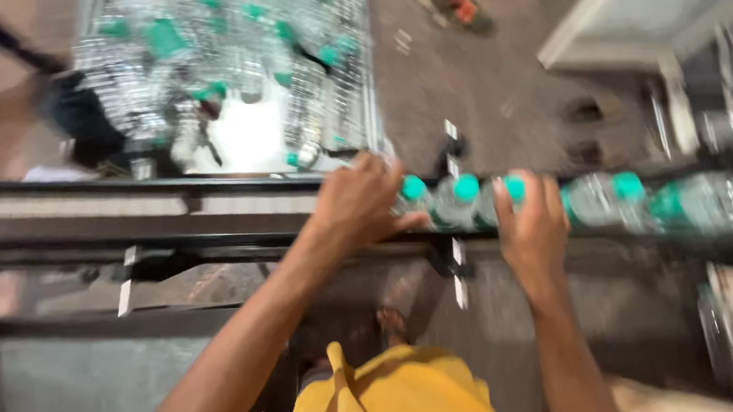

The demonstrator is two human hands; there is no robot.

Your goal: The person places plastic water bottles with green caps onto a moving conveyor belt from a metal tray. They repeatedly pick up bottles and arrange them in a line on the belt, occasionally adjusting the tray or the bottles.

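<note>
Your left hand (361, 202) and right hand (530, 229) are both on a row of clear bottles with green caps (467, 199) in the middle of the frame. The bottles stand in a line on a dark rail (205, 238) that runs from left to right. Your left hand is curled around the left end of the group. Your right hand is cupped on the right end. It looks like you are gathering a few bottles together. The next move would need a firm squeeze from both sides. The wire crate of bottles (230, 56) at the upper left is blurry. More bottles at the right edge are smeared, so you cannot count them.
</note>
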